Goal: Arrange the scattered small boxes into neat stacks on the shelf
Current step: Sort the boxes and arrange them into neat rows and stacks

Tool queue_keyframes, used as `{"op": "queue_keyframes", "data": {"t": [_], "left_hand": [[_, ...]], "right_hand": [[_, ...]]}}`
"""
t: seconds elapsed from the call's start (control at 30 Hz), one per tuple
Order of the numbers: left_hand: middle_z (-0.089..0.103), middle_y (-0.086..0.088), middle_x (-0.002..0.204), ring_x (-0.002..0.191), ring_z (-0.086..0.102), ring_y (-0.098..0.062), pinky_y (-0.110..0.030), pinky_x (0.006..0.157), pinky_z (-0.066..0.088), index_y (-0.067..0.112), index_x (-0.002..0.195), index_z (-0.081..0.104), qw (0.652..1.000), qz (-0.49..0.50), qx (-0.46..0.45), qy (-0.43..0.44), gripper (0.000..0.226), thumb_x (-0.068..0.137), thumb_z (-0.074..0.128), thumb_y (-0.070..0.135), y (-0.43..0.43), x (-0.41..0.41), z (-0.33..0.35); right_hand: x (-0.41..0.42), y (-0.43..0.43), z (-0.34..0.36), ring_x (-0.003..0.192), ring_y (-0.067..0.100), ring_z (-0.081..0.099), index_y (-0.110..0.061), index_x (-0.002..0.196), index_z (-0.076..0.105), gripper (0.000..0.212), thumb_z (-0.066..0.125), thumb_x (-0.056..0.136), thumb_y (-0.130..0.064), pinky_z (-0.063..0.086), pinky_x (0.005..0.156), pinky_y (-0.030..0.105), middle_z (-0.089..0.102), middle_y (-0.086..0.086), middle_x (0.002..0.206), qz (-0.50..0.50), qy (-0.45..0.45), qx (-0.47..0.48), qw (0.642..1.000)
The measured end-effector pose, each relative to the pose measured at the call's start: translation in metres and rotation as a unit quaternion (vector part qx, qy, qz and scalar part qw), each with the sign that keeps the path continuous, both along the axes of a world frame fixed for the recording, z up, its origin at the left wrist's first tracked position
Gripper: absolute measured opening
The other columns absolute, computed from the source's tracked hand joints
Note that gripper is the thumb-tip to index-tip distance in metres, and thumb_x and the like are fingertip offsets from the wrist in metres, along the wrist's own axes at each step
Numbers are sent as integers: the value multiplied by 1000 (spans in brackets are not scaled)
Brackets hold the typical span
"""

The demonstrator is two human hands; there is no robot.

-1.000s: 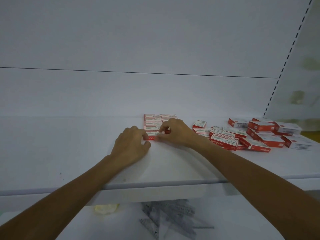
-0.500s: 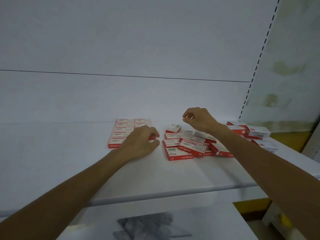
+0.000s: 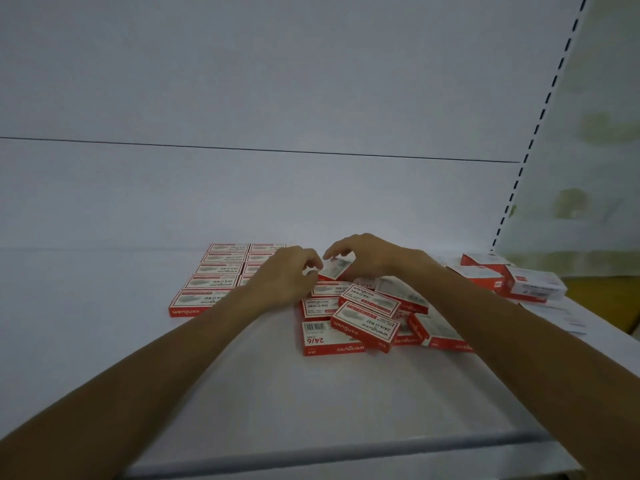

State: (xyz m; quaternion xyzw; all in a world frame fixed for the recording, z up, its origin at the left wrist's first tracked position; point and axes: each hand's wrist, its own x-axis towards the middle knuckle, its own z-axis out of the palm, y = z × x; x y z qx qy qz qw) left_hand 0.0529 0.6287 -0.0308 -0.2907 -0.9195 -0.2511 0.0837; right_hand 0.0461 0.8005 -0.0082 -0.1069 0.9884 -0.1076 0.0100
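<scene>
Small red-and-white boxes lie on a white shelf (image 3: 242,393). On the left, several boxes form a tidy two-column block (image 3: 214,282). In the middle sits a loose heap of boxes (image 3: 367,320). My right hand (image 3: 367,254) holds one tilted box (image 3: 337,268) at the heap's far side, fingers curled over it. My left hand (image 3: 287,275) is beside it, fingertips touching that box's left end; it covers part of the block's right column.
More boxes (image 3: 512,278) lie scattered at the right, near a slotted upright (image 3: 530,140). A white back panel closes the shelf behind. The shelf's front edge (image 3: 346,452) runs below my forearms.
My right hand came back from above the heap and took hold of a box at its far side. My left hand shifted right from the block to meet that box.
</scene>
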Motion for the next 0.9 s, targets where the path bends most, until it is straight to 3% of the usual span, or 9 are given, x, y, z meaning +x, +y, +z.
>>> {"op": "queue_keyframes", "data": {"t": [0.23,0.4,0.53,0.67,0.8,0.9], "left_hand": [[59,-4,121,111,52,-18,-30,89,42,18,114,61,999,44,8,19,26,90,52,22,-9,-6,-2],[58,-4,123,113,51,-19,-31,93,42,16,117,59,999,46,10,18,28,89,53,18,-17,0,-1],[57,-4,124,112,53,-20,-32,91,43,18,126,49,998,46,39,37,37,90,53,24,-26,6,0],[50,-5,131,116,51,-22,-35,92,44,21,141,28,994,52,82,53,58,90,55,30,-35,16,2],[55,-4,126,111,54,-20,-31,88,43,24,140,32,992,36,99,64,58,88,58,28,-52,29,4],[54,-5,129,113,53,-20,-31,90,43,21,139,35,992,65,87,57,57,88,58,31,-68,37,9]], "right_hand": [[-9,-3,-3,122,19,45,-18,124,55,33,54,92,-27,35,104,34,51,3,131,60,2,32,998],[-7,-15,-1,99,26,55,-1,112,60,35,36,99,-23,41,85,32,61,14,111,24,41,35,998],[6,-27,12,84,16,53,-6,117,57,29,37,99,-18,42,66,21,61,10,115,25,94,-71,993],[22,-50,20,65,10,58,-12,116,60,28,40,97,-13,46,44,14,59,-2,102,41,108,-192,975],[37,-72,24,58,8,56,-11,116,59,27,39,97,-11,46,43,14,58,1,96,42,87,-240,966],[47,-84,26,67,13,60,-11,113,58,23,41,96,-14,52,51,17,60,5,97,32,48,-271,961]]}}
